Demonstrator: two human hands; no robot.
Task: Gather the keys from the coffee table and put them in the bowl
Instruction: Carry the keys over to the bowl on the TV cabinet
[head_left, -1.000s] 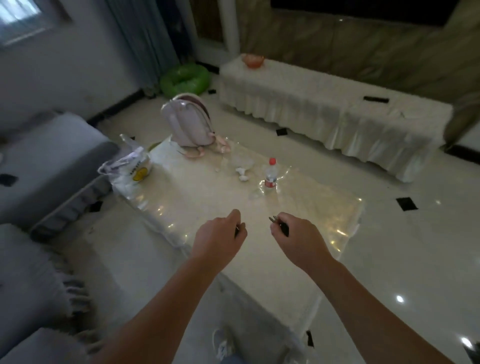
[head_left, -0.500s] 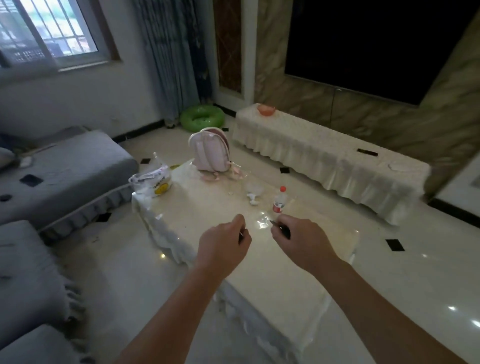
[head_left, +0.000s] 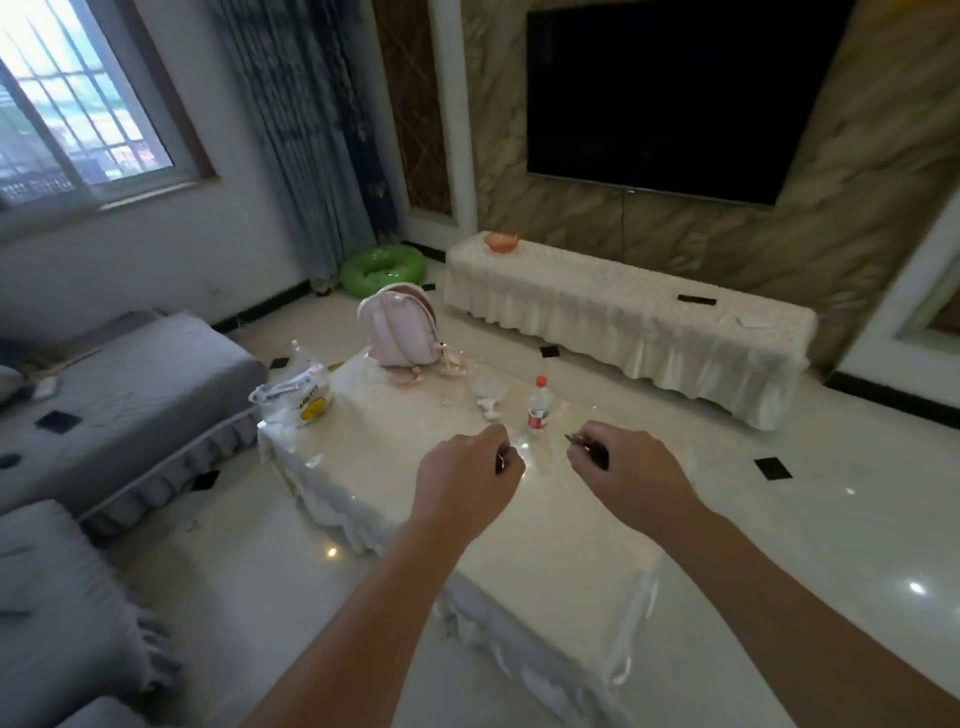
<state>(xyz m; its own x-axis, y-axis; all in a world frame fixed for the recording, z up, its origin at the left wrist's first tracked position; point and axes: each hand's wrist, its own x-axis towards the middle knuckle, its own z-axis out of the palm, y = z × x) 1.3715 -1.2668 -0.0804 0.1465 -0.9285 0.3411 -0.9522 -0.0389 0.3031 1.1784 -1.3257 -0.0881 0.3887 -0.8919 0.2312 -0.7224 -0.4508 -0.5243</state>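
Both my hands hover over the cream-covered coffee table (head_left: 395, 467). My right hand (head_left: 628, 475) is closed around dark keys (head_left: 584, 447), whose tips stick out past the thumb. My left hand (head_left: 467, 480) is curled shut too, with a small dark metal piece, probably a key (head_left: 500, 461), just showing between thumb and fingers. An orange bowl (head_left: 501, 241) sits far off on the left end of the long white-draped TV bench (head_left: 623, 322).
On the coffee table stand a pink backpack (head_left: 397, 332), a white plastic bag (head_left: 301, 397), a small red-capped bottle (head_left: 538, 405) and small white bits (head_left: 488, 408). Grey sofas (head_left: 119, 395) line the left. A green inflatable ring (head_left: 382, 265) lies on the floor.
The view has tilted upward, bringing the window, TV and bench into sight. Both hands stay closed over the table, holding their keys as before.
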